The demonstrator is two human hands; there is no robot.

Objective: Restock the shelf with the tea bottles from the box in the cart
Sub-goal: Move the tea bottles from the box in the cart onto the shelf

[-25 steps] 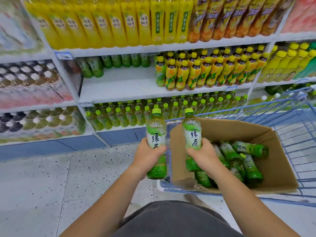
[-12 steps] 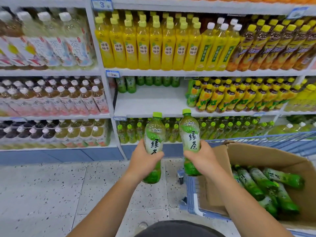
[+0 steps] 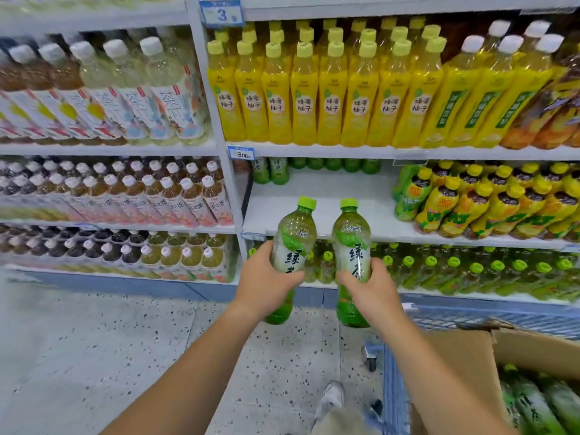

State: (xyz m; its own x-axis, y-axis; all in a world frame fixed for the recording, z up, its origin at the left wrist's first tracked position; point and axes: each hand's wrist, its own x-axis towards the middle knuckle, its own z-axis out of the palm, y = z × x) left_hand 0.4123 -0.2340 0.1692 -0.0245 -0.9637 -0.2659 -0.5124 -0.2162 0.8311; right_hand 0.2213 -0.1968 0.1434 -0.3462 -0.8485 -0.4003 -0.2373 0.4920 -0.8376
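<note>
Now each hand, left hand [image 3: 266, 279] and right hand [image 3: 373, 287], is gripping a full, probably heavy, slick bottle [image 3: 290, 249] mid-body, below the shelf [image 3: 329, 199].

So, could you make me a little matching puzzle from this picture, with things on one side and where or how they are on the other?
Things:
1. left hand
2. tall yellow bottles
3. cardboard box
4. middle shelf

Place or state:
a. mostly bare, with a few green bottles at the back
b. grips a green tea bottle
c. lower right, inside the blue cart
d. standing in rows one shelf higher

Pairs: 1-b, 2-d, 3-c, 4-a.
</note>
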